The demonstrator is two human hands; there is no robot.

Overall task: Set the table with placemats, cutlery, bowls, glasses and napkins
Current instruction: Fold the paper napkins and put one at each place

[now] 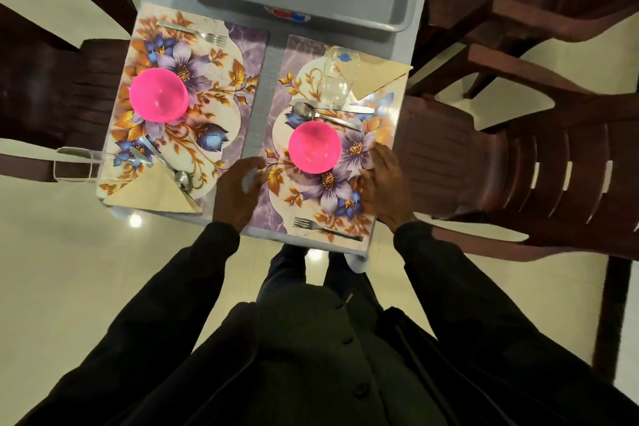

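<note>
Head view: both my hands are open, gripping nothing. Left hand (pixel 238 190) lies on the left edge of the right placemat (pixel 304 199), right hand (pixel 383 183) flat on its right edge. Pink bowl (pixel 314 147) sits mid-mat between them. Fork (pixel 325 228) is at the table (pixel 273 79) near edge; spoon (pixel 311 112), knife (pixel 349 108), glass (pixel 333 79) and napkin (pixel 375 76) lie beyond the bowl.
</note>
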